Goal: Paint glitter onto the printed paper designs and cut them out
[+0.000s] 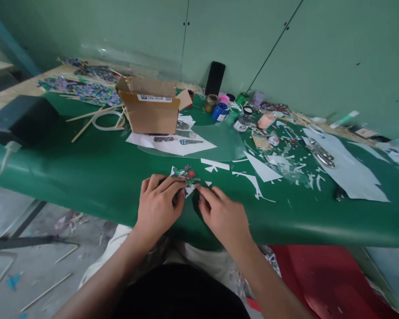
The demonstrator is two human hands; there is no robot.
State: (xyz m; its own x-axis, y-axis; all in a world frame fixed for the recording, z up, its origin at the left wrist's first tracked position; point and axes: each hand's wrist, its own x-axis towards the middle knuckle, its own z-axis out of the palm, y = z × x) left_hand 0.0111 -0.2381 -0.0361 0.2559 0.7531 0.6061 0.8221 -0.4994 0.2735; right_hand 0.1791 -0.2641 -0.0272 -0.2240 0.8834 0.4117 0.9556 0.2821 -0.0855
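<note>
A small patterned cut-out [188, 174] in green, red and grey lies on a white paper piece at the front of the green tabletop. My left hand [160, 201] presses it down from the left, fingers bent together over its edge and covering part of it. From the right, my right hand [223, 212] has its fingers curled, with the index fingertip and thumb at the lower right edge of the white paper. What lies under the fingertips is hidden. White paper scraps [215, 164] lie just beyond the right hand.
An open cardboard box [149, 113] stands on a white sheet with patterned cut-outs. Behind are paint jars [221, 111] and an upright phone [215, 77]. Scissors [321, 153] lie on paper at right, near loose clippings. A dark box [21, 119] and wooden sticks [83, 128] occupy the left.
</note>
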